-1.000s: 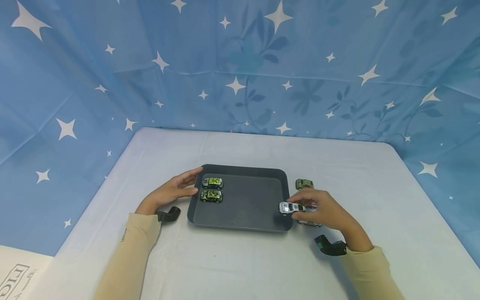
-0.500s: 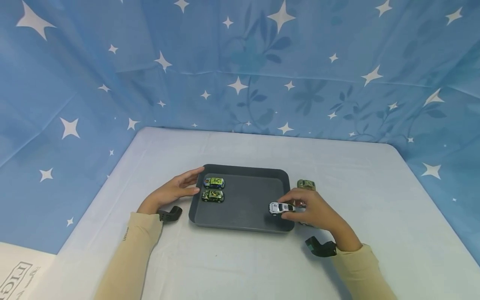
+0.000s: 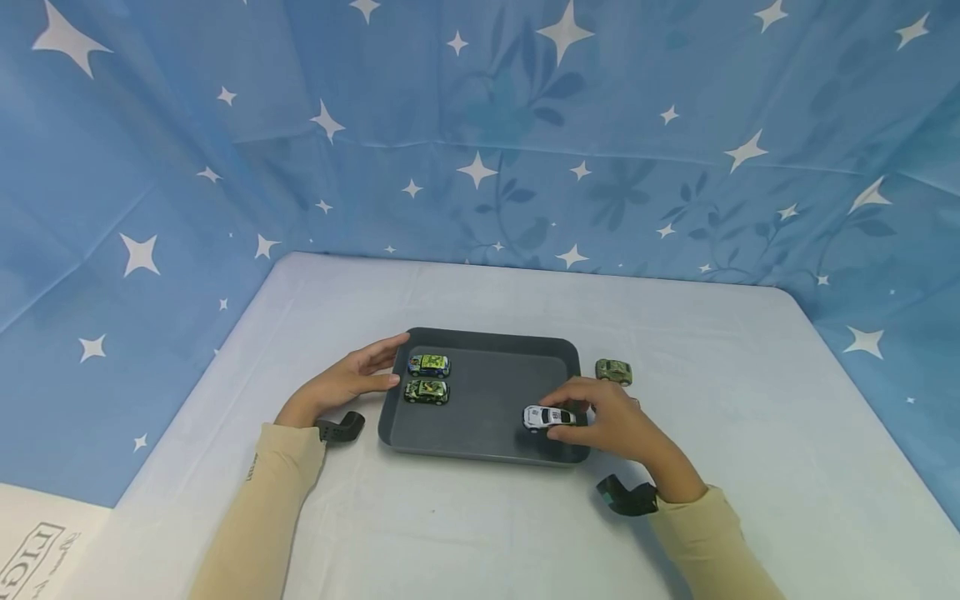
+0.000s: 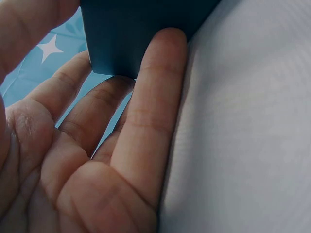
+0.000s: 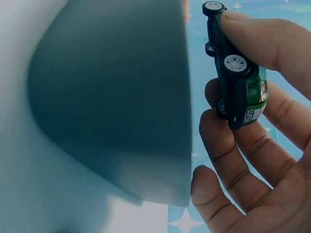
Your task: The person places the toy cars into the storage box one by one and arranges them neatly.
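My right hand (image 3: pixel 611 421) pinches a white toy car (image 3: pixel 547 417) with black markings between thumb and fingers, over the right part of a dark grey tray (image 3: pixel 480 425). The right wrist view shows this toy car (image 5: pixel 238 73) tilted, its underside and white wheels visible, beside the tray's outer wall (image 5: pixel 112 97). My left hand (image 3: pixel 341 383) rests against the tray's left rim, fingers extended; up close, its fingers (image 4: pixel 150 111) touch the tray's wall (image 4: pixel 126 43). Inside the tray at left stand a yellow-and-blue toy car (image 3: pixel 430 365) and a green camouflage one (image 3: pixel 427 392).
Right of the tray, a green camouflage toy car (image 3: pixel 613 372) stands on the white-covered table (image 3: pixel 465 533); my right hand mostly hides what lies in front of it. A blue star-patterned curtain (image 3: pixel 480 208) hangs behind. A printed white sheet (image 3: pixel 45 542) lies at lower left.
My right hand has carried the white toy car leftward, from the tray's right rim to over its floor. My left hand stays at the tray's left rim.
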Demonstrator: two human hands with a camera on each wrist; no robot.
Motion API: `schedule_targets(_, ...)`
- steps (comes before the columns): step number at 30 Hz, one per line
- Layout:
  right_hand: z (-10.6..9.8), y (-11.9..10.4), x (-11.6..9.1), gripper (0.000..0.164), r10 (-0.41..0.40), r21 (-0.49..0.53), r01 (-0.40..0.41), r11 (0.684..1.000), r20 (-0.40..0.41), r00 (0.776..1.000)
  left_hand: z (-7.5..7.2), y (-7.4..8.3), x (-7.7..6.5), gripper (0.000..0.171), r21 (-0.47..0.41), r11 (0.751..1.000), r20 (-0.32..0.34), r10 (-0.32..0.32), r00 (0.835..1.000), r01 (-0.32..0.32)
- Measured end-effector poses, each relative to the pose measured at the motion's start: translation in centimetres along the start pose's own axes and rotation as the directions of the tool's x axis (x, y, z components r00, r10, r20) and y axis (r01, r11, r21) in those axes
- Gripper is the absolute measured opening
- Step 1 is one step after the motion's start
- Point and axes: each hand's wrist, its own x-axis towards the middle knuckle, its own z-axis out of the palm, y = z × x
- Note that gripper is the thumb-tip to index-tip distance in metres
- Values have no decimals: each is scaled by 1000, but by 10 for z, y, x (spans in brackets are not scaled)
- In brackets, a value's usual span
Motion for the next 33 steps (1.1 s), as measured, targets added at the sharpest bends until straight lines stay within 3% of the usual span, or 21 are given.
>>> schedule_targets(4,3,-5,3,30,46,-40,-46,998,-5,999,0,-1,0,80,-3,1000,3,3,1000,-3)
schedule_targets(11,11,-4,10,33,-50,45,50,998,13,999,0,-1,0,80,-1,1000,1,0,1000,0)
schedule_targets(33,38,-18,28,30,-7,64,4,998,42,999,-1,-1,1,80,2,1000,-1,-2,1000,2)
